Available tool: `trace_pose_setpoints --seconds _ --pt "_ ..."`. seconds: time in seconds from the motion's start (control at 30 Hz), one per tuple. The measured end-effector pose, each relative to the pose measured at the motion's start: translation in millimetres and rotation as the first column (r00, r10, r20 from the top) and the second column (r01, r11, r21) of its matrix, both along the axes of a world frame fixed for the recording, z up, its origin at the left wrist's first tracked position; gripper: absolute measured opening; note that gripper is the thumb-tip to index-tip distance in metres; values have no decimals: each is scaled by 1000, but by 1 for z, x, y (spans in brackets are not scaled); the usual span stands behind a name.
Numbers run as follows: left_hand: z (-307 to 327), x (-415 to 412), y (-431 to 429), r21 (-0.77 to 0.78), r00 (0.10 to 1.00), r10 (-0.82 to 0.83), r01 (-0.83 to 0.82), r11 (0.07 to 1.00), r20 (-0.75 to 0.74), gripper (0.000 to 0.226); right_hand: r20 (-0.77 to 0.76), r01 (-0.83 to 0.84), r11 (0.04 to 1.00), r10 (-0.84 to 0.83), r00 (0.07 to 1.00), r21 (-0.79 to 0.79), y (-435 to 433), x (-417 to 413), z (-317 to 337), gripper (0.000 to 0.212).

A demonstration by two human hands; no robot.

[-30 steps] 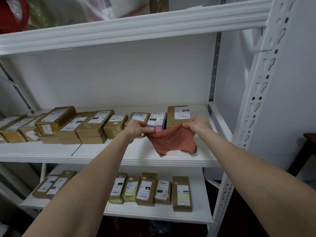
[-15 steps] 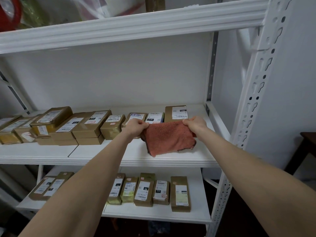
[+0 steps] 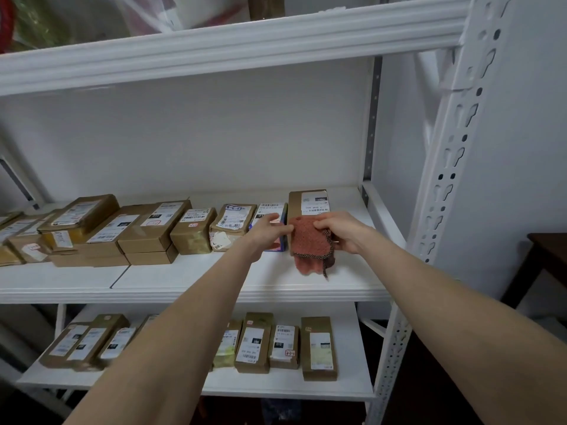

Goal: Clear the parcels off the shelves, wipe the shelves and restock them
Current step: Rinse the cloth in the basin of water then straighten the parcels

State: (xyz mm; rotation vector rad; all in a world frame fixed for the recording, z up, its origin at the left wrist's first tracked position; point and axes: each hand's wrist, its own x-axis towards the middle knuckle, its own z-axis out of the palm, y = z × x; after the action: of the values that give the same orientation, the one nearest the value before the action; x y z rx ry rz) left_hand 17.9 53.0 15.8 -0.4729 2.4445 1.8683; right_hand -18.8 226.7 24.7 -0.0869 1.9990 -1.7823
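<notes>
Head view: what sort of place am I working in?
Probably a parcel storeroom or pickup depot: white slotted-steel shelving, rows of labelled brown parcels on two shelves, and a red cloth in the right hand.

Hidden and cropped spots
The cloth (image 3: pixel 310 243) covers the lower front of the rightmost parcel (image 3: pixel 308 204); the left forearm (image 3: pixel 184 332) hides lower-shelf parcels (image 3: pixel 228 342) at lower centre; top-shelf items (image 3: pixel 171 10) are cropped at the upper edge.
</notes>
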Motion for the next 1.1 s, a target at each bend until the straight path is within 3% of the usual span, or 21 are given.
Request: trace_pose_setpoints --seconds 0.1,0.2,0.3,0.37,0.53,0.73,0.8,0.9,1.0,1.1 --pt "-10 -8 7 19 998 -63 63 998 24 41 -148 -2 995 17 989 100 6 -11 -4 23" --pt "-10 -20 19 35 991 40 -36 999 -124 26 -316 103 993 -79 945 59 9 -20 -10 21" --pt "-5 -23 22 63 970 37 -22 998 -241 17 -398 107 992 -72 914 65 18 -28 -14 20" --pt "-12 -18 20 26 982 -26 32 999 -186 16 -377 83 986 -24 926 142 24 -30 -23 21" --pt "-58 -1 20 -167 980 -159 178 970 123 16 -239 12 901 102 966 433 29 -22 -68 26" --pt "-75 -16 31 -254 1000 15 -10 967 19 32 -369 206 826 4 929 525 19 -28 -77 26" --pt "-79 -17 33 -474 998 -55 38 880 -21 43 -428 241 752 60 902 614 18 -24 -76 34" --pt "-90 -5 32 -759 958 -277 122 640 -79 45 -538 273 639 264 800 719 21 -12 -87 36" --pt "-101 3 27 -825 900 -435 257 503 16 52 -521 151 619 476 708 771 19 -2 -110 40" --pt "-107 7 25 -826 881 -452 354 439 138 54 -393 58 492 613 685 869 15 3 -130 46"
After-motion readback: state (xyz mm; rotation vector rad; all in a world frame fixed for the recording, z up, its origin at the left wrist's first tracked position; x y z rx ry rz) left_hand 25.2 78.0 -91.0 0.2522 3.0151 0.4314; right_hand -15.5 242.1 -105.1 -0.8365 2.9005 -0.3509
